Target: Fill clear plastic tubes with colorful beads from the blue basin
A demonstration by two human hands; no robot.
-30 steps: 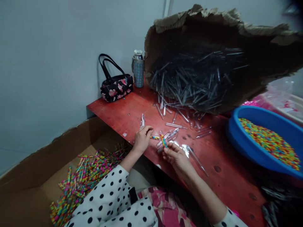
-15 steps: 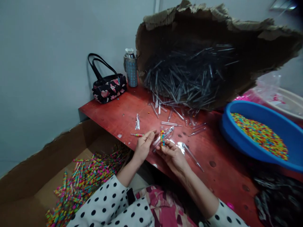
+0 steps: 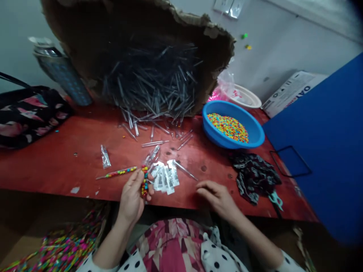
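My left hand (image 3: 133, 194) is closed on a clear tube filled with coloured beads (image 3: 145, 181) at the red table's near edge. Another filled tube (image 3: 117, 173) lies on the table just left of that hand. A fan of small clear plastic sleeves (image 3: 164, 176) lies between my hands. My right hand (image 3: 217, 196) rests on the table edge to the right, fingers loosely curled and nothing in them. A blue basin (image 3: 256, 134) of coloured beads stands at the back right. A torn cardboard box (image 3: 136, 22) spills several empty clear tubes (image 3: 153, 94) onto the table.
A floral black bag (image 3: 25, 113) and a bottle (image 3: 61, 73) stand at the back left. A dark cloth (image 3: 255, 175) and small scissors (image 3: 275, 199) lie right of my right hand. A blue board (image 3: 334, 139) rises at the right. Filled tubes (image 3: 65, 251) lie in a box below left.
The view has swung right. The filled tube has passed from my right hand to my left, and my right hand has moved away to the right along the table edge.
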